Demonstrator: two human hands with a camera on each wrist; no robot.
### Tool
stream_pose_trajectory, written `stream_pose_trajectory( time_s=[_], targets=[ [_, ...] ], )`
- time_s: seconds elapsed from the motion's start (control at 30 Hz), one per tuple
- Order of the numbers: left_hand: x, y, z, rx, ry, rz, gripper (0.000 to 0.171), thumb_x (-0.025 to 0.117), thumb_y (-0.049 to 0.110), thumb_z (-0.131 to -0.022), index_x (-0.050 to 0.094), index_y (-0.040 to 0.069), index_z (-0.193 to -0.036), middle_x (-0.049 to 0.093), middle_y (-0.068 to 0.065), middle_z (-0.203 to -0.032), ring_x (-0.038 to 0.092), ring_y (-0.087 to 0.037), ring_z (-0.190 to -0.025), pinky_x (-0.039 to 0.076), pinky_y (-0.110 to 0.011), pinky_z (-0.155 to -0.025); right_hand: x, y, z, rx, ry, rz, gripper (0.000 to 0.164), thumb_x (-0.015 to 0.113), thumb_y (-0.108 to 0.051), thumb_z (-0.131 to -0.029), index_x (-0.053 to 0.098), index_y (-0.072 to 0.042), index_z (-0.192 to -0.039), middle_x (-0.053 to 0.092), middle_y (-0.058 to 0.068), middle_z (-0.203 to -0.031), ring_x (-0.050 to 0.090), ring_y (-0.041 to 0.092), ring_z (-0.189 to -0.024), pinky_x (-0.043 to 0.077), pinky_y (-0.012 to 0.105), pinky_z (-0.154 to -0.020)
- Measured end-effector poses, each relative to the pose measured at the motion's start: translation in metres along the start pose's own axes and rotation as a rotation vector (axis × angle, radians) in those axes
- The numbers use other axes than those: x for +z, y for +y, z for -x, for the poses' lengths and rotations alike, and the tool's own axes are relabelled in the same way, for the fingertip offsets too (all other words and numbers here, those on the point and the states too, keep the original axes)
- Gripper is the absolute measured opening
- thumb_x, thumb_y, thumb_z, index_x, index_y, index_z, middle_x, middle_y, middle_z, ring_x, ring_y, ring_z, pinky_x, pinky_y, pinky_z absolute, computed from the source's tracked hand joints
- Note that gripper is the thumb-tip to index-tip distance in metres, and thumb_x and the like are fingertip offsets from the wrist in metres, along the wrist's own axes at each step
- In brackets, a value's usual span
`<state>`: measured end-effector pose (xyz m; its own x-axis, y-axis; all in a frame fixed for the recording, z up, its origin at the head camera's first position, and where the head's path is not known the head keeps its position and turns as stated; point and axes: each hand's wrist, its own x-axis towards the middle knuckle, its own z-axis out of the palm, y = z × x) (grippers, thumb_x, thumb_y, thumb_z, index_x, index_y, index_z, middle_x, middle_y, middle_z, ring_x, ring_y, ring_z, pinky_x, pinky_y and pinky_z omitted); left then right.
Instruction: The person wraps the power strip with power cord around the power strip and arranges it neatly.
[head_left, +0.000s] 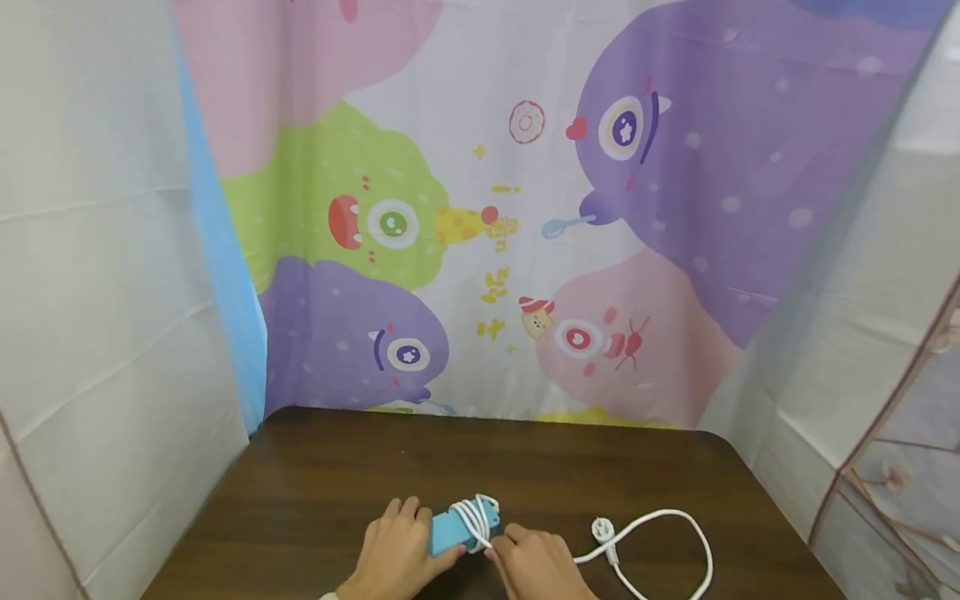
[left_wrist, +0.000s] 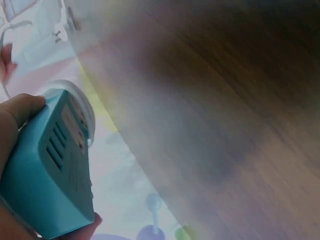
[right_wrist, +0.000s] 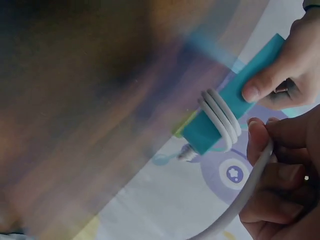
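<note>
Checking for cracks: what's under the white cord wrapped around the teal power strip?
The teal power strip shows on either side of the white cord; what lies directly beneath its turns is covered, hiding any cracks.

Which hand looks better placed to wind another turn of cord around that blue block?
Probably the right hand: it grips the white cord close beside the blue block, so could bring it round. The left hand is occupied holding the block.
</note>
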<state>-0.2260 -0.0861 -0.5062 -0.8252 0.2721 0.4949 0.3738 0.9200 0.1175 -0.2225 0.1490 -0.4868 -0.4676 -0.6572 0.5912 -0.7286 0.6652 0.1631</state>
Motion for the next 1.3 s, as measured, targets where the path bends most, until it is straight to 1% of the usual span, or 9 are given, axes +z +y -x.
stream_pose_trajectory(
  time_s=[0.23,0.43,0.53,0.73,0.97,1.07,1.17,1.23,1.3],
  targets=[
    [-0.002,-0.003,-0.005,-0.141,-0.063,0.132,0.067,0.073,0.074,-0.078,0.072,0.008,-0.087,0.056,0.003,-0.078,0.046,-0.011,-0.063,0.038,-0.028,-0.047,0.005,0.001,0.007,0.023,0.029,-0.057,0.025,0.082,-0.020,-0.086,0.061,-0.018,-0.072,0.041,-0.010,-0.066,0.035,0.001,-0.048,0.028,0.021,-0.040],
    [-0.008,0.000,-0.009,-0.199,-0.023,0.221,0.065,0.074,0.076,-0.076,0.071,0.012,-0.084,0.053,0.008,-0.075,0.044,-0.006,-0.061,0.036,-0.025,-0.047,0.006,0.003,0.008,0.052,0.036,-0.143,0.013,0.078,-0.017,-0.091,0.068,-0.015,-0.082,0.042,-0.011,-0.068,0.031,-0.005,-0.054,0.030,0.016,-0.045],
    [-0.010,0.000,-0.010,-0.257,-0.028,0.307,0.062,0.076,0.073,-0.076,0.072,0.012,-0.084,0.055,0.009,-0.074,0.046,-0.005,-0.060,0.039,-0.027,-0.049,0.007,0.005,0.009,0.062,0.046,-0.182,0.011,0.077,-0.017,-0.092,0.070,-0.013,-0.085,0.044,-0.012,-0.070,0.031,-0.006,-0.056,0.032,0.013,-0.048],
    [-0.013,-0.002,-0.014,-0.426,-0.088,0.538,0.061,0.076,0.068,-0.081,0.076,0.008,-0.090,0.066,0.005,-0.076,0.055,-0.010,-0.060,0.047,-0.033,-0.056,0.015,0.008,0.016,0.051,0.079,-0.232,0.010,0.080,-0.014,-0.086,0.071,-0.012,-0.082,0.048,-0.011,-0.071,0.041,-0.004,-0.063,0.038,0.011,-0.055],
    [-0.019,-0.001,-0.014,-0.602,-0.282,0.945,0.063,0.070,0.063,-0.089,0.077,0.001,-0.099,0.070,-0.004,-0.082,0.062,-0.018,-0.070,0.051,-0.034,-0.060,0.023,0.008,0.020,0.001,0.112,-0.255,0.009,0.078,-0.017,-0.090,0.073,-0.011,-0.084,0.055,-0.009,-0.075,0.052,0.003,-0.071,0.042,0.013,-0.062],
    [-0.020,-0.001,-0.012,-0.637,-0.326,1.043,0.066,0.069,0.063,-0.091,0.076,-0.002,-0.102,0.069,-0.006,-0.081,0.062,-0.019,-0.071,0.051,-0.033,-0.060,0.025,0.009,0.018,-0.015,0.122,-0.258,0.017,0.071,-0.022,-0.098,0.073,-0.011,-0.085,0.055,-0.009,-0.076,0.052,0.004,-0.072,0.042,0.013,-0.063],
    [-0.021,0.000,-0.010,-0.639,-0.352,1.104,0.066,0.067,0.060,-0.093,0.075,-0.004,-0.102,0.071,-0.006,-0.082,0.064,-0.019,-0.072,0.052,-0.033,-0.061,0.027,0.010,0.017,-0.033,0.136,-0.271,0.029,0.060,-0.029,-0.105,0.072,-0.012,-0.085,0.056,-0.009,-0.077,0.053,0.004,-0.072,0.043,0.012,-0.064],
    [-0.022,0.001,-0.009,-0.631,-0.368,1.133,0.063,0.067,0.059,-0.094,0.076,-0.003,-0.101,0.072,-0.005,-0.082,0.065,-0.019,-0.073,0.053,-0.034,-0.063,0.027,0.010,0.016,-0.045,0.153,-0.300,0.029,0.060,-0.028,-0.105,0.072,-0.012,-0.085,0.057,-0.009,-0.077,0.053,0.004,-0.072,0.043,0.012,-0.065],
    [-0.022,0.002,-0.008,-0.624,-0.381,1.160,0.061,0.066,0.058,-0.094,0.077,-0.002,-0.098,0.072,-0.005,-0.082,0.065,-0.019,-0.073,0.053,-0.034,-0.063,0.026,0.010,0.016,-0.053,0.172,-0.340,0.021,0.067,-0.023,-0.101,0.072,-0.011,-0.084,0.058,-0.008,-0.077,0.053,0.003,-0.072,0.043,0.011,-0.066]
  ],
)
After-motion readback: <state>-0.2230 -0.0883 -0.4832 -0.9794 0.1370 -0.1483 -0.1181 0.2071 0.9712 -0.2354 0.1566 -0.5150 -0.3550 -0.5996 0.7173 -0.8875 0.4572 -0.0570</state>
